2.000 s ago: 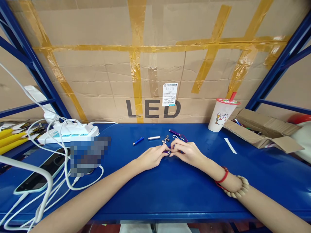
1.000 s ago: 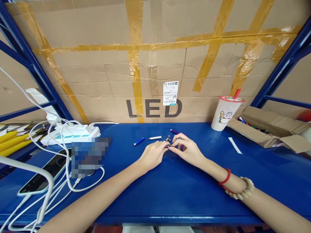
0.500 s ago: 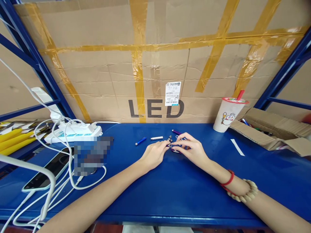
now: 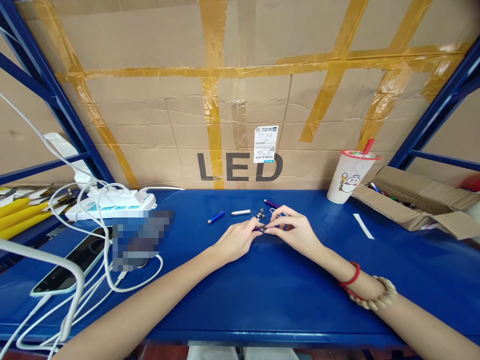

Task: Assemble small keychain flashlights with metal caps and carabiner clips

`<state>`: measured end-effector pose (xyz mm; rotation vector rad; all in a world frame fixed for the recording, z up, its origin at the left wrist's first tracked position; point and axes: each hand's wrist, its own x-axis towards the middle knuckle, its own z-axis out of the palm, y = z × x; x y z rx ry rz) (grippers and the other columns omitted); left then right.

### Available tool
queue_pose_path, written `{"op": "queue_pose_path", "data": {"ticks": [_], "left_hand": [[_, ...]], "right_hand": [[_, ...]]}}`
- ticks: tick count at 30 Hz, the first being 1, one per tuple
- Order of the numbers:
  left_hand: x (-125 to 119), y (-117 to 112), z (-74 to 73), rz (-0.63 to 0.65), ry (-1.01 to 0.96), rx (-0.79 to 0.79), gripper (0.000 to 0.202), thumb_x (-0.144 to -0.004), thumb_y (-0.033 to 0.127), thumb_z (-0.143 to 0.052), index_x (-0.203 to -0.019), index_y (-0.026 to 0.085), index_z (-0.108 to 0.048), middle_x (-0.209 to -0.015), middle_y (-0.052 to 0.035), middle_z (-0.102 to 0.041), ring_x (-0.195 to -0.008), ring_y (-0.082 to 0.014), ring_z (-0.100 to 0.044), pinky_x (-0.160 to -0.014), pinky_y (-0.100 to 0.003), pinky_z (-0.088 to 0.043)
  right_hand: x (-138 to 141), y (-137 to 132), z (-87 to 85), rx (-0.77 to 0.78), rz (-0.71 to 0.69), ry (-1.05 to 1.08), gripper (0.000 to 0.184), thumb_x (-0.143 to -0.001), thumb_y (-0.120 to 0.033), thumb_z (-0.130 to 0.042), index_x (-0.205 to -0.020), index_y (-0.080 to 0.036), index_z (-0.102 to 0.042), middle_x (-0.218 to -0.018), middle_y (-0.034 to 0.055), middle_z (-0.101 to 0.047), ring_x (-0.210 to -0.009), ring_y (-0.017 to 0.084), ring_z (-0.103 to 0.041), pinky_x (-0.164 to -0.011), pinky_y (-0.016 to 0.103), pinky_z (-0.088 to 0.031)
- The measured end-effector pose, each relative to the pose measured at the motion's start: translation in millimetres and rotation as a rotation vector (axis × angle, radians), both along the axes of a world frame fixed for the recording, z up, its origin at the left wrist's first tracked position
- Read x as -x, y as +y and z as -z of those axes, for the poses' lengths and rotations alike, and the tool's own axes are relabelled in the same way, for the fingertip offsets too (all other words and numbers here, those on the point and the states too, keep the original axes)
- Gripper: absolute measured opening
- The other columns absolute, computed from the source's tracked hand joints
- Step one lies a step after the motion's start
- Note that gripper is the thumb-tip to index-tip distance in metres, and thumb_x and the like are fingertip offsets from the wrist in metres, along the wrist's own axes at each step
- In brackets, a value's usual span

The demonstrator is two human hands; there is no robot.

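purple tube [image 4: 259,229] | axis left-right (level) | left hand [image 4: 236,241], right hand [image 4: 296,232] pinch ends

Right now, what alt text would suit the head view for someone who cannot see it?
The left hand and right hand meet over a blue shelf, pinching a small purple part between fingertips. Beyond lie a blue tube, a silver tube and tiny metal pieces; a cup stands right, a power strip left.
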<state>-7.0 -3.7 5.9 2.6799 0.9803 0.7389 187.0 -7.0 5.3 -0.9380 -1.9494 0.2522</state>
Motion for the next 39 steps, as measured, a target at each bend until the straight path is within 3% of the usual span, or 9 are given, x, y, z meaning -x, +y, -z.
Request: {"op": "queue_pose_path", "data": {"ticks": [5,14,21,26,34,39], "left_hand": [[0.8,1.1,1.5,0.038,0.006,-0.070,0.008,-0.091,0.019,-0.037,-0.088,0.017,-0.045,-0.097,-0.0057,-0.064,-0.087,-0.0174,-0.062,-0.074,-0.027,-0.048],[2.6,5.2,6.8,0.070,-0.046,-0.233,0.012,-0.090,0.020,-0.040,-0.085,0.017,-0.050,-0.081,-0.0035,-0.063,-0.074,-0.0162,-0.060,-0.066,-0.026,-0.047],[1.5,4.1,6.0,0.047,-0.053,-0.145,0.017,-0.092,0.023,-0.038,-0.099,0.019,-0.052,-0.094,-0.0022,-0.064,-0.085,-0.0146,-0.060,-0.076,-0.026,-0.047],[0.0,3.0,4.0,0.028,-0.043,-0.164,0.017,-0.092,0.023,-0.037,-0.099,0.019,-0.052,-0.094,-0.0023,-0.064,-0.084,-0.0155,-0.059,-0.076,-0.027,-0.047],[-4.2,1.3,2.2,-0.106,-0.037,-0.102,0.017,-0.092,0.022,-0.037,-0.104,0.017,-0.048,-0.101,-0.0058,-0.063,-0.093,-0.0184,-0.060,-0.080,-0.031,-0.048],[-4.4,1.1,2.1,-0.115,-0.012,-0.090,0.018,-0.092,0.021,-0.035,-0.105,0.018,-0.046,-0.103,-0.0062,-0.063,-0.094,-0.0191,-0.060,-0.080,-0.031,-0.048]], "right_hand": [[1.1,-0.2,2.1,0.111,-0.007,0.021,0.018,-0.070,-0.038,-0.068,-0.067,-0.020,-0.070,-0.080,0.0029,-0.059,-0.053,0.008,-0.050,-0.048,0.023,-0.042],[2.7,-1.7,3.5,0.162,-0.011,0.011,0.015,-0.071,-0.035,-0.067,-0.069,-0.020,-0.069,-0.081,0.0028,-0.060,-0.049,0.006,-0.048,-0.047,0.022,-0.041],[4.7,-3.0,1.4,0.174,-0.002,-0.003,0.017,-0.073,-0.034,-0.064,-0.067,-0.018,-0.067,-0.081,0.0036,-0.059,-0.048,0.006,-0.048,-0.045,0.021,-0.040],[7.8,-3.3,4.1,0.184,-0.015,-0.006,0.023,-0.075,-0.036,-0.061,-0.064,-0.016,-0.063,-0.081,0.0041,-0.058,-0.046,0.005,-0.047,-0.042,0.021,-0.039],[5.4,1.6,4.4,0.095,0.068,0.018,0.023,-0.072,-0.042,-0.065,-0.074,-0.019,-0.068,-0.085,0.0036,-0.059,-0.046,0.005,-0.046,-0.045,0.021,-0.041],[3.0,1.8,1.8,0.024,0.044,0.049,0.023,-0.072,-0.042,-0.065,-0.079,-0.020,-0.071,-0.083,0.0036,-0.058,-0.046,0.005,-0.046,-0.047,0.022,-0.043]]}}
